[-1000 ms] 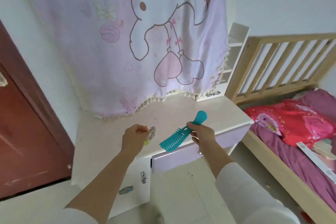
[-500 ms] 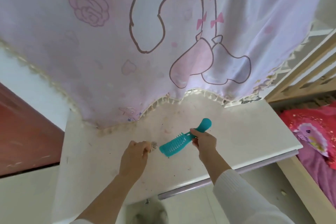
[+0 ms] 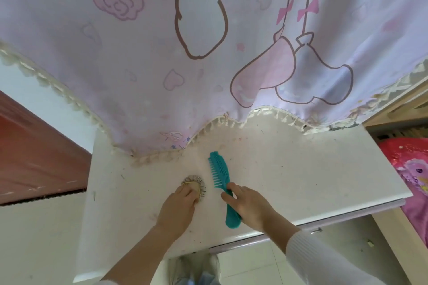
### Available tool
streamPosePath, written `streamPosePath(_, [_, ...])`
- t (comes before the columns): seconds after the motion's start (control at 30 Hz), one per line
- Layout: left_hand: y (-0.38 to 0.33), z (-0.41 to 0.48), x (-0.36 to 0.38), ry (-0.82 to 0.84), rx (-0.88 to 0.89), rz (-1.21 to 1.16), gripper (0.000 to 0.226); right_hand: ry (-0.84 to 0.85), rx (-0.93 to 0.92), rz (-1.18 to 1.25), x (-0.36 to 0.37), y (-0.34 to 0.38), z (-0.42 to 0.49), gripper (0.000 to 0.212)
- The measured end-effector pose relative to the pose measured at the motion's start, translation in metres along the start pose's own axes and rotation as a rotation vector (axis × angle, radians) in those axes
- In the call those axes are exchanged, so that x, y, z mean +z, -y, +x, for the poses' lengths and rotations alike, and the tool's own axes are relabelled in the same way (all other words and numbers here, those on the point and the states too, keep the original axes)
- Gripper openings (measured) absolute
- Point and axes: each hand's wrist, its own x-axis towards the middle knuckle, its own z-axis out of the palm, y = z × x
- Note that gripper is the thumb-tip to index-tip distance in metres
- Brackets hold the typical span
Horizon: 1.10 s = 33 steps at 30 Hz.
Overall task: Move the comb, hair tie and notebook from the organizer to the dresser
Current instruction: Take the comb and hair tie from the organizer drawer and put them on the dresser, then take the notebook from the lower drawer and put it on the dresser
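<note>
Head view, left to right: a reddish-brown door [image 3: 34, 157] fills the left edge, next to the white dresser [image 3: 301, 180], whose top is a pale, speckled surface. A pink cartoon-print cloth [image 3: 162, 53] with a tasselled hem hangs over the back of that surface. On the dresser top the left hand [image 3: 179, 209] rests palm down, its fingertips [image 3: 192, 193] pressed on the near edge of the ruffled hair tie [image 3: 194, 184], which lies flat; the grip is loose, fingers on the tie instead of closed around it. Just beside it to the right lies the teal comb [image 3: 220, 173], flat on the surface, teeth facing left, handle pointing toward the person. The right hand [image 3: 249, 206] lies over the handle, thumb [image 3: 225, 199] on one side and fingers on the other, a light grip on the comb. At the far right is a bed with red and pink bedding [image 3: 412, 169].
</note>
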Motion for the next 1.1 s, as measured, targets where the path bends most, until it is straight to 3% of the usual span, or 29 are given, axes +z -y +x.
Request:
streamPosePath(0.1, [-0.003, -0.006, 0.001, 0.023, 0.043, 0.053, 0.024, 0.101, -0.036, -0.096, 0.011, 0.001, -0.003, 0.050])
streamPosePath(0.27, [-0.006, -0.012, 0.004, 0.115, 0.014, 0.077, 0.028, 0.131, 0.071, -0.136, 0.016, 0.007, -0.014, 0.075])
streamPosePath(0.47, [-0.015, -0.011, -0.024, 0.151, 0.045, 0.104, 0.030, -0.023, 0.349, -0.049, -0.013, 0.034, -0.042, 0.071])
streamPosePath(0.63, [-0.050, -0.014, -0.042, 0.039, 0.247, 0.104, 0.030, -0.243, 0.681, 0.023, -0.036, 0.080, -0.090, 0.056])
streamPosePath(0.83, [-0.130, -0.079, -0.029, 0.056, 0.574, 0.018, 0.022, -0.419, 1.056, 0.122, -0.019, 0.180, -0.198, 0.048])
streamPosePath(1.1, [-0.280, -0.238, 0.006, 0.276, 1.032, -0.098, 0.026, -0.658, 1.578, 0.162, 0.009, 0.331, -0.396, 0.047])
